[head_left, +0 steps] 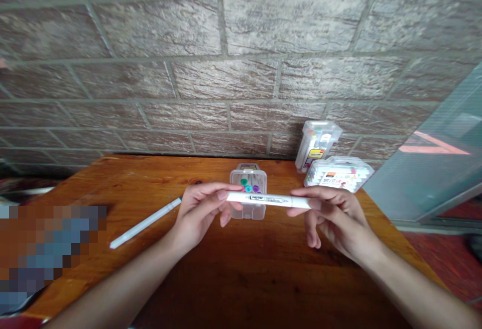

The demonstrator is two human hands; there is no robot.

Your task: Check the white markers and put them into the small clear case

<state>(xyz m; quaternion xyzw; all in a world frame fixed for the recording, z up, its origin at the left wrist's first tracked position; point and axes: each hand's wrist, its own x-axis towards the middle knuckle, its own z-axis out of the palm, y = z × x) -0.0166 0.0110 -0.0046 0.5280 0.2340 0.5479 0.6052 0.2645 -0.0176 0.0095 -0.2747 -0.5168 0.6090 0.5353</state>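
A white marker pen (269, 199) with dark printing lies level between my two hands, above the table. My left hand (201, 208) pinches its left end with thumb and fingers. Its right end is pinched by my right hand (339, 213), whose lower fingers curl beneath. Just behind the marker, a clear plastic case (248, 213) lies with its open end toward me; green, blue and purple marker ends show inside. The marker and my left fingers partly cover this case. Another white marker (145, 224) rests on the table left of my left hand.
Two more clear cases stand at the back right: an upright one (317, 145) and a wider one full of markers (339, 174). Behind the wooden table (241, 279) rises a brick wall (248, 78). A glass panel (425, 158) is on the right. The left edge is pixelated.
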